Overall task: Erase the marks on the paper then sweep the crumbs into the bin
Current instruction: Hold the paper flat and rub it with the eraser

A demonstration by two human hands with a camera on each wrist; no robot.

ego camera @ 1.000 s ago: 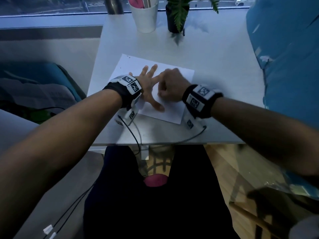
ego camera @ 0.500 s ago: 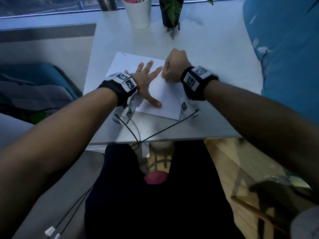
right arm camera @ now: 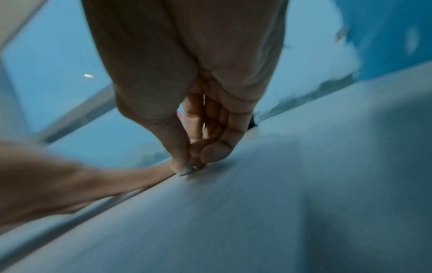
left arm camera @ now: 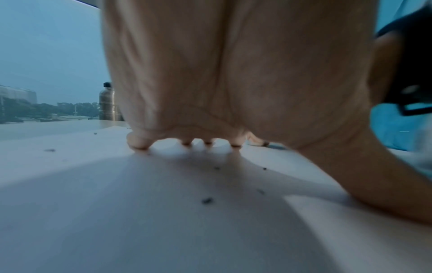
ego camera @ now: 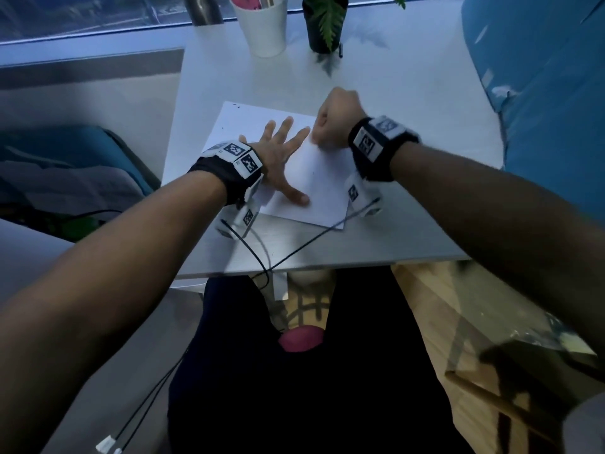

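A white sheet of paper (ego camera: 327, 188) lies slanted on the white table (ego camera: 409, 126). My left hand (ego camera: 281, 152) lies flat on the sheet with fingers spread, pressing it down; in the left wrist view its fingertips (left arm camera: 138, 143) touch the paper (left arm camera: 140, 212). Dark crumbs (left arm camera: 207, 200) are scattered under the palm, and a few crumbs (ego camera: 236, 106) lie at the far left corner. My right hand (ego camera: 334, 126) is curled at the sheet's far right edge. Thumb and fingers (right arm camera: 194, 162) pinch a small grey piece, seemingly an eraser, against the paper. No marks show on the sheet.
A white cup (ego camera: 262, 27), a potted plant (ego camera: 322, 24) and a metal bottle (ego camera: 203, 9) stand at the table's far edge. A blue cushion (ego camera: 540, 93) borders the right side. Wrist-camera cables (ego camera: 294, 250) trail over the near edge. I see no bin.
My right hand has slid from the middle of the sheet away from me to its far right edge. The left hand has stayed flat on the paper.
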